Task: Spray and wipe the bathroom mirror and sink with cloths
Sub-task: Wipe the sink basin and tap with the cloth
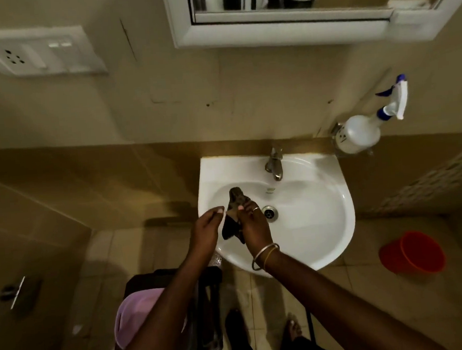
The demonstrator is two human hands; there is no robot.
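Observation:
A dark cloth [236, 201] hangs bunched over the left side of the white sink [318, 223]. My right hand [251, 222], with a ring and bangles, grips its middle. My left hand [207, 227] pinches its left edge between thumb and fingers. The tap [274, 165] stands at the back of the sink and the drain [270, 213] lies just right of my hands. A white spray bottle [363, 131] with a blue trigger sits in a wall holder to the right of the sink. The white-framed mirror [295, 11] hangs above.
A pink cloth [137, 315] lies draped over a dark stand [206, 313] below my left arm. A red bucket [413, 253] stands on the tiled floor at the right. A switch plate [38, 53] is on the wall at upper left. My feet [292, 327] are below the sink.

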